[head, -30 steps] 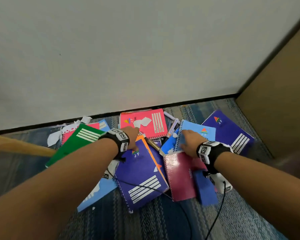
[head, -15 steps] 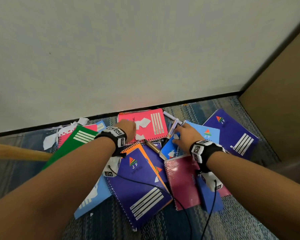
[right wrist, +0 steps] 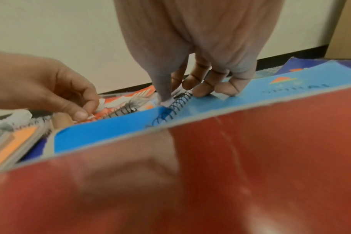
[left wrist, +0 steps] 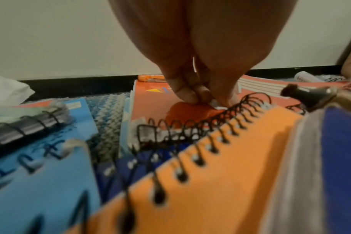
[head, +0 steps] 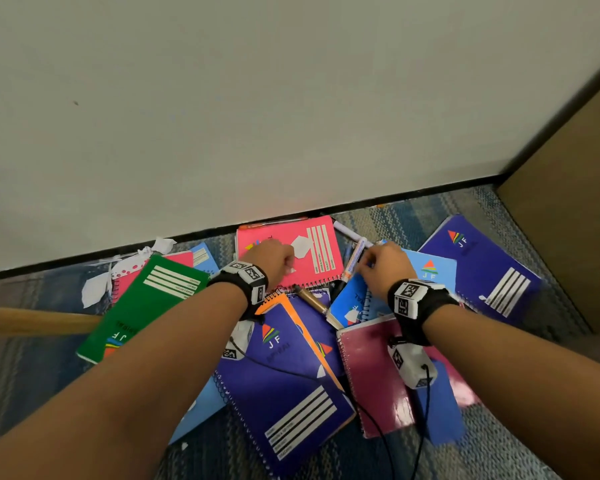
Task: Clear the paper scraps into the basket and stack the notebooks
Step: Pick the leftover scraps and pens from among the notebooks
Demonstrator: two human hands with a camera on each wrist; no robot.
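The left hand [head: 274,259] is pinching a paper scrap [left wrist: 214,103] in a narrow grip on the pink notebook [head: 288,251], whose long axis is lying along the wall, while the right hand [head: 383,266] is pinching another scrap [right wrist: 168,101]

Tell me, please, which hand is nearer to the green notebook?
Left. The left hand is over the pink notebook, just right of the green notebook; the right hand is farther right, at the light blue notebook.

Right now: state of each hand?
Left hand: fingertips pinch a small paper scrap on the pink notebook.
Right hand: pinches a paper scrap beside the light blue notebook spiral.
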